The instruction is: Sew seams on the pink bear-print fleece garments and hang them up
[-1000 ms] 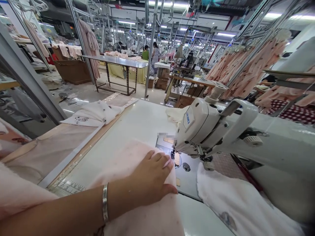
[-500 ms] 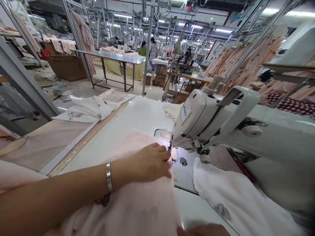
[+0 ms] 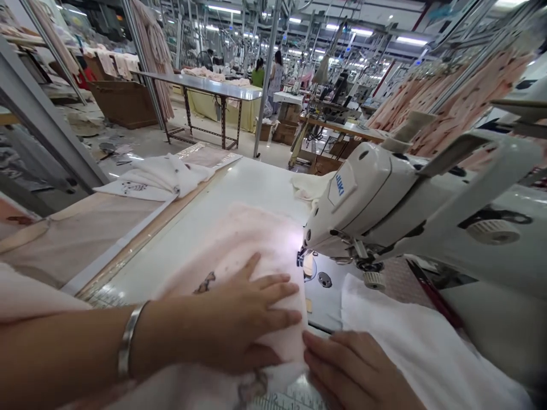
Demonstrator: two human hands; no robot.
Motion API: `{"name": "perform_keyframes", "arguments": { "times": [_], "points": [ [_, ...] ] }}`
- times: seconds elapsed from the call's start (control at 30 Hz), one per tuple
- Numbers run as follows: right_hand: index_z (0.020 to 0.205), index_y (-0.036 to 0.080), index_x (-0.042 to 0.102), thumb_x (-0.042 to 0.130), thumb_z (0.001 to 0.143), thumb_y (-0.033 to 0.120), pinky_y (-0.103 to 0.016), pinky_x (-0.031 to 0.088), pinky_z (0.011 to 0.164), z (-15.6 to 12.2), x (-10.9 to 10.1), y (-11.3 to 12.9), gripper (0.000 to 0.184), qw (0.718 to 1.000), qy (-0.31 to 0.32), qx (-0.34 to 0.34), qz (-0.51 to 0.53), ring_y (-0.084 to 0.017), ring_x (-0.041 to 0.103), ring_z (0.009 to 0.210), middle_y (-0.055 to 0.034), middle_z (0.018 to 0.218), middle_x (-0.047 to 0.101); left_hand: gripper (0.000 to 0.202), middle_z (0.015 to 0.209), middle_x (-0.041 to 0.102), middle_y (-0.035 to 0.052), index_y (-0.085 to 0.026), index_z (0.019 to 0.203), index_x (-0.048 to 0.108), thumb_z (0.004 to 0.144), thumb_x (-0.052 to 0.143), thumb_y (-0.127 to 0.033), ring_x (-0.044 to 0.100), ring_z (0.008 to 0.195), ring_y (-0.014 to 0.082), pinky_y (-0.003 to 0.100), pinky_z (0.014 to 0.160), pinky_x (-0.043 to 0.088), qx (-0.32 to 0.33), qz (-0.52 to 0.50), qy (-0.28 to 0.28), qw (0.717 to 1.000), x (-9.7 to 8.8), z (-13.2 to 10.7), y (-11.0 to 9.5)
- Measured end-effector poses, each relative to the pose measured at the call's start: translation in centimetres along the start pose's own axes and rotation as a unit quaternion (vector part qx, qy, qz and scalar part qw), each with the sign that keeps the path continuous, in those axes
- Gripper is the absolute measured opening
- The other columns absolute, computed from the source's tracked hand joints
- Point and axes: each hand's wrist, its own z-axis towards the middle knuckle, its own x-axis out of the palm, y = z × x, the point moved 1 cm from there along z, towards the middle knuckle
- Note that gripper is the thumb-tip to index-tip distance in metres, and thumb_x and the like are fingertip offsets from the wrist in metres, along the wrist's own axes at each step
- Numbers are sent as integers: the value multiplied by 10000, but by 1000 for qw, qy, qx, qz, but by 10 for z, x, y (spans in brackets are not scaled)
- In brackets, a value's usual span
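Observation:
Pale pink fabric [image 3: 256,230] with small printed figures lies on the white sewing table, its right edge under the presser foot [image 3: 300,258] of a white sewing machine [image 3: 354,199]. My left hand [image 3: 252,310], a silver bangle on its wrist, rests flat on the cloth with fingers spread, left of and nearer than the needle. At the cloth's right edge, close to the table front, my right hand [image 3: 354,364] has its fingers together on the edge; its thumb is hidden. Light from the machine falls on the fabric by the needle.
White fabric [image 3: 393,324] hangs over the table right of the needle plate. Folded printed cloth [image 3: 158,179] lies on the left side board. A ruler strip [image 3: 290,400] marks the front edge. Beyond are a metal table [image 3: 205,84], a cardboard box [image 3: 122,103] and hanging pink garments [image 3: 465,91].
My left hand has drawn back from the needle toward me and spread its fingers. My right hand has come up to the fabric's edge. The cloth has shifted and more of its print shows.

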Motion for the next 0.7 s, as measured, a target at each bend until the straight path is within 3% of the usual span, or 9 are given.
{"name": "perform_keyframes", "arguments": {
  "times": [0.13, 0.23, 0.37, 0.4, 0.47, 0.53, 0.63, 0.7],
  "points": [
    [1032, 172, 639, 517, 861, 127, -341, 504, 694, 20, 3, -15, 214, 998, -17, 38, 41, -184, 577, 837, -81, 1046, 663, 538, 1363, 457, 142, -166, 1265, 490, 847, 527, -502, 432, 1241, 287, 482, 1093, 235, 33, 6, -8, 999, 1, 21, 39],
    [1053, 189, 625, 514, 877, 150, -343, 491, 687, 26, 10, -30, 212, 996, 8, 76, 39, -175, 578, 821, -86, 975, 617, 551, 1311, 501, 144, -154, 1219, 520, 833, 511, -547, 485, 1170, 277, 448, 1063, 288, 72, 25, -14, 997, 1, 35, 63],
    [1080, 199, 622, 489, 897, 185, -348, 482, 715, 31, 22, -51, 227, 995, 27, 93, -15, -153, 604, 739, -63, 899, 615, 545, 1288, 510, 102, -123, 1185, 534, 928, 215, -482, 474, 1193, 234, 440, 1043, 270, 72, 51, -33, 996, -4, 51, 89],
    [1100, 202, 617, 486, 899, 196, -341, 481, 717, 31, 25, -55, 240, 995, 27, 91, -31, -150, 609, 737, -61, 897, 625, 528, 1300, 503, 95, -123, 1190, 529, 930, 214, -458, 464, 1208, 228, 435, 1040, 270, 69, 54, -36, 996, -5, 55, 96],
    [1131, 210, 606, 483, 904, 229, -316, 480, 694, 31, 30, -60, 259, 995, 27, 87, -51, -143, 613, 726, -55, 888, 644, 443, 1336, 487, 86, -157, 1215, 512, 895, 395, -440, 451, 1230, 230, 419, 1047, 273, 68, 59, -34, 995, -5, 64, 110],
    [1133, 222, 607, 486, 905, 246, -298, 479, 678, 31, 33, -62, 259, 994, 23, 88, -57, -139, 617, 720, -43, 870, 651, 496, 1362, 479, 70, -212, 1234, 497, 795, 603, -417, 450, 1234, 233, 406, 1065, 270, 70, 67, -29, 995, -7, 72, 123],
    [1141, 209, 601, 494, 900, 217, -278, 478, 677, 33, 30, -60, 264, 995, 15, 82, -50, -129, 623, 725, -39, 882, 649, 540, 1385, 462, 39, -233, 1268, 475, 784, 642, -403, 423, 1264, 209, 370, 1096, 233, 39, 82, -22, 996, -11, 76, 126],
    [1135, 187, 594, 479, 903, 192, -284, 476, 690, 36, 23, -54, 258, 996, 9, 77, -40, -132, 620, 740, -49, 892, 645, 498, 1397, 448, 41, -214, 1307, 444, 850, 570, -365, 388, 1295, 204, 382, 1109, 210, -15, 93, -33, 995, -13, 68, 109]
  ]
}}
